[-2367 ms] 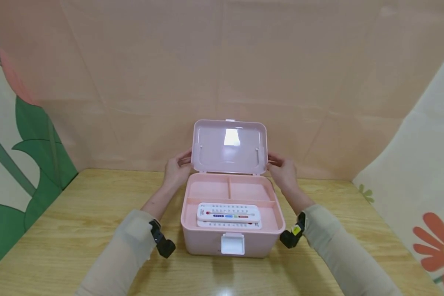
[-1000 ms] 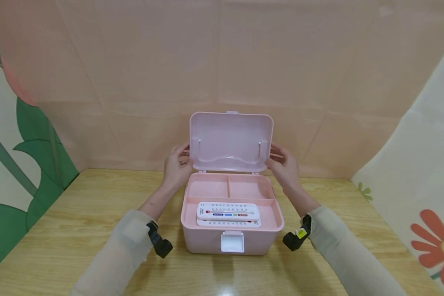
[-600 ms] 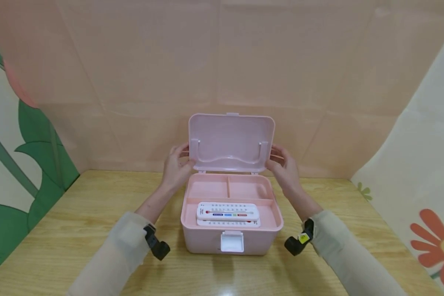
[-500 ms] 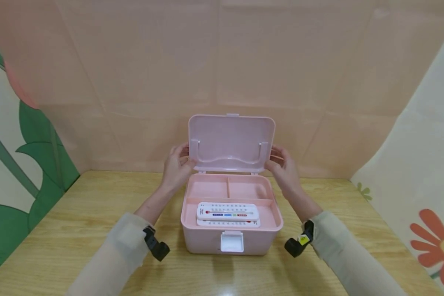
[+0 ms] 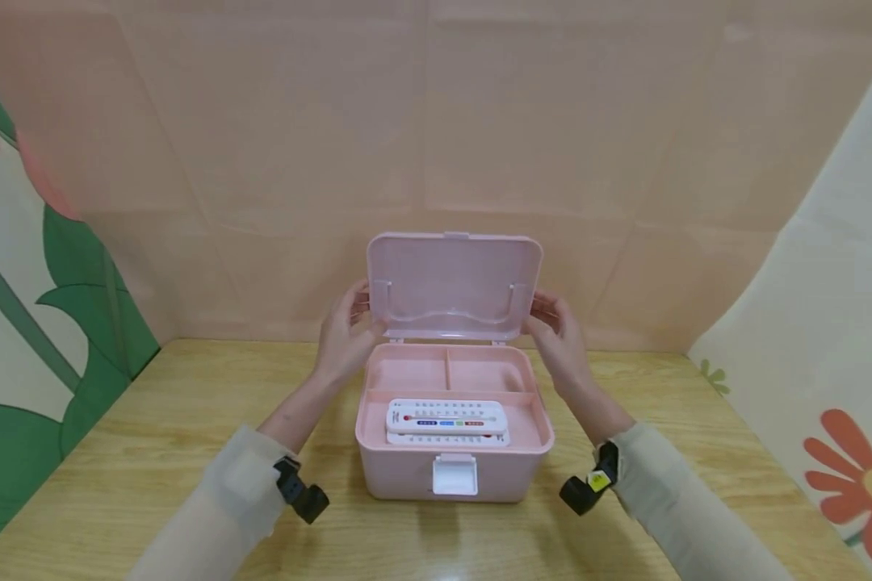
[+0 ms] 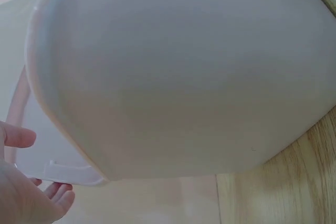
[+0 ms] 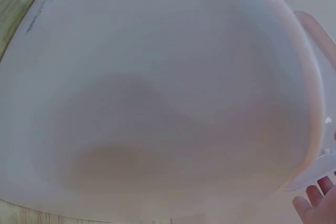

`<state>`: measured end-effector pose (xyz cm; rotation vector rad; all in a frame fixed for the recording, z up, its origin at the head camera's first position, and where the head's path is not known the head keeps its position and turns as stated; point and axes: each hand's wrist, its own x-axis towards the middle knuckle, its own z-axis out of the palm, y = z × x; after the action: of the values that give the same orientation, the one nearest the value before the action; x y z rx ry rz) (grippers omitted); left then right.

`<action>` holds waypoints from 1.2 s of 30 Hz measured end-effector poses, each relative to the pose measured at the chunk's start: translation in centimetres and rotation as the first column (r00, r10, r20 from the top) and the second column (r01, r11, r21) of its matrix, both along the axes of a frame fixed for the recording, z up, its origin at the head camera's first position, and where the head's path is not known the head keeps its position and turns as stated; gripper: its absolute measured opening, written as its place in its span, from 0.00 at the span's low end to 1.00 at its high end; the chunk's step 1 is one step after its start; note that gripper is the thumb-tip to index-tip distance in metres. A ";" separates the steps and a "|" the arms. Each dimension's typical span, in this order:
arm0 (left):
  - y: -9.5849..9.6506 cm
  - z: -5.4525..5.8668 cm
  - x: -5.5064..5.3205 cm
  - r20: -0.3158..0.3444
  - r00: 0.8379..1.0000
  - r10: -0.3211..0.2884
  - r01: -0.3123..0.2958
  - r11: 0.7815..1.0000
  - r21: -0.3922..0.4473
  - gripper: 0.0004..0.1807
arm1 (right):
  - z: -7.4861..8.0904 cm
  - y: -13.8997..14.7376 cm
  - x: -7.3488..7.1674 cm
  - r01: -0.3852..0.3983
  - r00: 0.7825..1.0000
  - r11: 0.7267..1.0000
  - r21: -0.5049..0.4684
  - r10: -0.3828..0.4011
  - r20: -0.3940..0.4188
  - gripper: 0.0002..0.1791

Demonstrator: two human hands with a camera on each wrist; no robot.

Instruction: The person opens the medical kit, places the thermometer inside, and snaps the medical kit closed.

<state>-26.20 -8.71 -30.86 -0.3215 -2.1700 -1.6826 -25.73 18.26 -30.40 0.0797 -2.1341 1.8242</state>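
A pink plastic storage box [image 5: 400,478] stands on the table with its hinged lid [image 5: 454,274] raised, leaning slightly forward. My left hand [image 5: 344,332] holds the lid's left side, thumb at the inner face and fingers behind the edge. On the opposite side, my right hand [image 5: 561,343] holds the lid the same way. Two white thermometers lie stacked in the front compartment; the upper thermometer [image 5: 446,416] covers most of the lower thermometer [image 5: 446,440]. The box's side walls [image 6: 184,87] fill much of both wrist views, with only parts of the hands showing at the corners.
Two small compartments, split by a divider [image 5: 447,369], lie at the rear of the box. A white latch [image 5: 454,474] hangs on its front. Behind the wooden table [image 5: 153,452] rises a beige cloth backdrop [image 5: 283,161], with flower-printed sheets at both sides.
The lid has swung from leaning back, through upright, to tipping slightly forward towards me. Both hands have stayed on its sides and moved with it. The box and thermometers have stayed in place.
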 end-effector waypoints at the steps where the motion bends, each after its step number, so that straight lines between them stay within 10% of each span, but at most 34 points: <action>1: 0.0 0.1 0.1 0.004 1.000 -0.007 0.007 1.000 0.007 0.33 | 0.0 0.0 0.1 0.011 1.000 1.000 0.006 -0.011 -0.002 0.24; 17: 0.6 2.4 1.7 0.193 0.980 0.047 -0.059 0.997 0.053 0.32 | 1.4 0.1 1.0 0.045 0.999 0.991 -0.127 -0.044 0.011 0.28; 36: 0.3 4.2 2.6 0.284 0.956 0.078 -0.072 0.997 -0.033 0.37 | 4.1 0.7 2.7 -0.035 0.988 0.999 -0.021 0.038 0.151 0.42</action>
<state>-23.60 -8.42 -26.63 0.0008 -2.3724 -1.7535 -23.05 18.96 -26.34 -0.0247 -2.2309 1.9259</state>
